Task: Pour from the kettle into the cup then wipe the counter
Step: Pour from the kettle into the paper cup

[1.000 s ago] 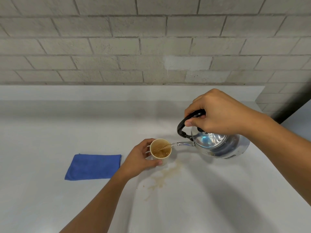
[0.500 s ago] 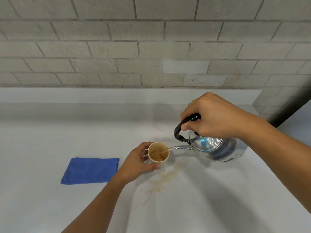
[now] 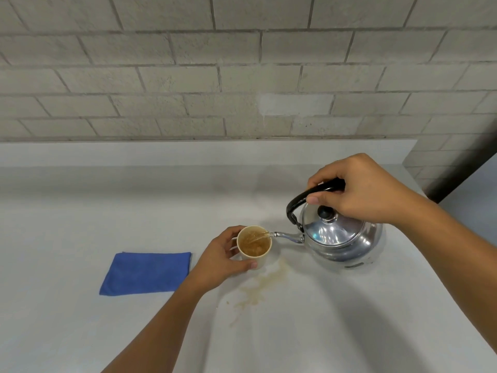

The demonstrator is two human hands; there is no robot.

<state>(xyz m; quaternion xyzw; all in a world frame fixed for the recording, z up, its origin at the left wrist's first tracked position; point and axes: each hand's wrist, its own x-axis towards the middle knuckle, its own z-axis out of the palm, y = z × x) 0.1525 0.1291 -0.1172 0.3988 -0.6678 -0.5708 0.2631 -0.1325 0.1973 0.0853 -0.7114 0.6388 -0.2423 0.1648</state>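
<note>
White counter [image 3: 80, 319] filled the lower two thirds of the frame, its back edge meeting a low white upstand under the grey brick wall [image 3: 242, 76] across the top. Counter's right edge ran diagonally from mid right down toward lower right, with a dark gap at the far right corner. Wide bare counter at left and along the bottom; upper-left counter area also bare. Blue cloth [image 3: 146, 273] lay flat at centre left, folded, just beside the left forearm, not touching the cup. Cup [image 3: 254, 244] stood on the counter at frame centre, holding brown liquid. Left hand [image 3: 220, 262] wrapped around the cup's left side, thumb on the near wall, fingers curled behind it, forearm entering from bottom centre. Kettle [image 3: 341, 238], shiny metal with a black lid knob, was right of centre, tilted toward the cup, spout tip at the cup's right rim with a thin stream running in. Could not tell whether its base touched the counter. Right hand [image 3: 360, 189] was clenched over the black handle from above, thumb on the near side, forearm entering from the right edge. Brown spill [image 3: 261, 289] was on the counter just below the cup, trailing toward lower left.
</note>
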